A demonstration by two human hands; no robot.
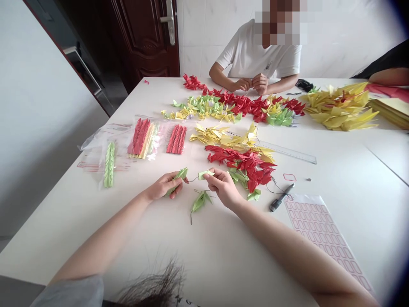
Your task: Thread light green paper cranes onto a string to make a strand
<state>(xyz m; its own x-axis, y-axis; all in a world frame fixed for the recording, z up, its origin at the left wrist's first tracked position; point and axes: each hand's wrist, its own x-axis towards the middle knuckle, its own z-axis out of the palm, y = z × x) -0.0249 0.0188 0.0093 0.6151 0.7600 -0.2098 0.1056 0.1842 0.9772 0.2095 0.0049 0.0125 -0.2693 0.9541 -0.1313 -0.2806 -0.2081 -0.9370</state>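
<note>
My left hand [164,186] is closed around several green paper cranes [181,173], folded flat. Between thumb and fingers, my right hand [225,189] pinches a single green folded paper crane [203,175]. A dark thread [192,181] runs across the gap from the left hand's bundle to that crane. On the table just below lies a small cluster of green paper cranes [200,202] with a dark string end. Red paper cranes [238,158] on a string lie beyond my right hand, with yellow paper cranes [211,135] behind them.
Bagged red bundles [139,137], a red bundle [176,139] and a green bundle [109,165] lie left. To the right are a pen [281,198], a label sheet [319,226] and a ruler [289,152]. Opposite sits a co-worker [255,64] behind more strung cranes [243,104].
</note>
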